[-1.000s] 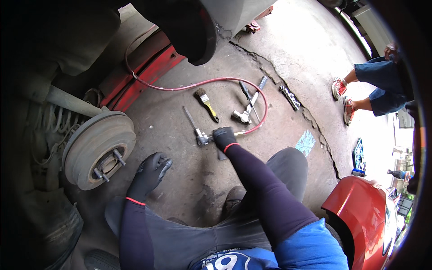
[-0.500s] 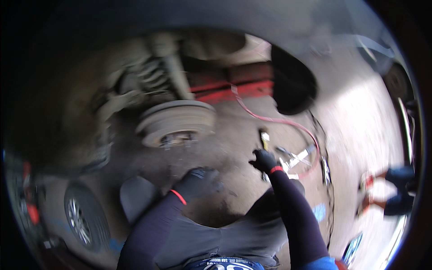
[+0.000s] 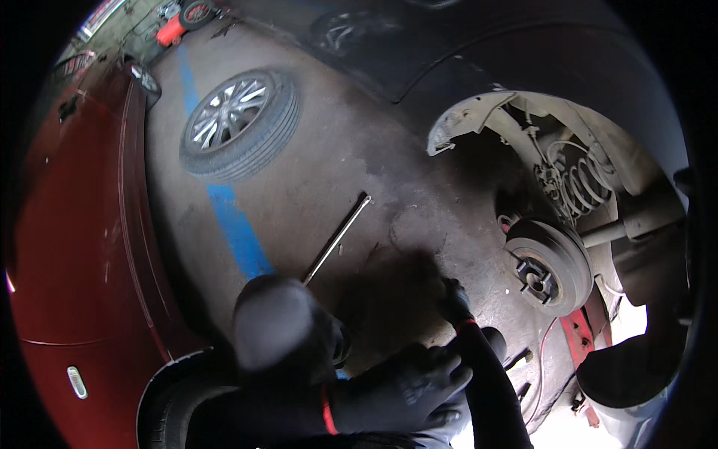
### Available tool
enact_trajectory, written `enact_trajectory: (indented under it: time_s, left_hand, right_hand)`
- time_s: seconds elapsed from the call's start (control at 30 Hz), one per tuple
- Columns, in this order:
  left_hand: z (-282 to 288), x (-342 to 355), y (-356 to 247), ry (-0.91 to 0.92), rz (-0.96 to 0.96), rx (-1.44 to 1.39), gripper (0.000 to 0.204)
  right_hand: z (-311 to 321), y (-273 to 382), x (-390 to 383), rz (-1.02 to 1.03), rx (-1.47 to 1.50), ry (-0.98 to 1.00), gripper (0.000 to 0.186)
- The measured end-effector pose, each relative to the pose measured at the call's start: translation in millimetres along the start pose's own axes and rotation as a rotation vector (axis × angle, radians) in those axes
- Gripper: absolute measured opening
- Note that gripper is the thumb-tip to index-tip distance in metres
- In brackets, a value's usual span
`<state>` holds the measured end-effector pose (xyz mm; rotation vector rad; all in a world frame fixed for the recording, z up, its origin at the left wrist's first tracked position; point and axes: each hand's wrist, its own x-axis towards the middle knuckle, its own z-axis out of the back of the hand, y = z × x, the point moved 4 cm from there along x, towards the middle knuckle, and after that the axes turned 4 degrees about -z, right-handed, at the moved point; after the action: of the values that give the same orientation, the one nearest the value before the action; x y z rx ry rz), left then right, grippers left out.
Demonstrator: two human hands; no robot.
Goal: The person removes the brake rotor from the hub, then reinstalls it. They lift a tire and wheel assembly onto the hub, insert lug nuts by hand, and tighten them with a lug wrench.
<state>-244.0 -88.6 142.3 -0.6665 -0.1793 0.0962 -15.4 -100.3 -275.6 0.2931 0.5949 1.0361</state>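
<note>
I see a stained grey concrete workshop floor (image 3: 351, 150) crossed by a painted blue stripe (image 3: 238, 232). A loose tyre on a silver alloy wheel (image 3: 238, 123) lies flat beside that stripe, a long thin metal bar (image 3: 338, 237) nearer me

Gloved left hand (image 3: 404, 389) near, gloved right hand (image 3: 453, 299) on concrete floor (image 3: 329, 165), brake drum (image 3: 550, 263) right, loose wheel (image 3: 239, 123) far left, long bar (image 3: 336, 238) between.
</note>
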Motion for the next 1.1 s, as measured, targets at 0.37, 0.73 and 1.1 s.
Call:
enact_trajectory:
  time_s: [0.37, 0.73, 1.1]
  left_hand:
    - [72.0, -91.7, 22.6, -0.019, 0.263, 0.046, 0.05]
    - [71.8, -135.0, 37.7, -0.118, 0.447, -0.03, 0.048]
    - [53.8, -37.8, -0.8, -0.028, 0.584, -0.166, 0.049]
  right_hand:
    - [-108.3, 306.5, 117.9, 0.619, -0.282, 0.157, 0.041]
    - [-99.0, 249.4, 150.3, 0.96, -0.454, 0.173, 0.022]
    - [27.1, -40.9, -179.9, -0.342, 0.172, -0.132, 0.052]
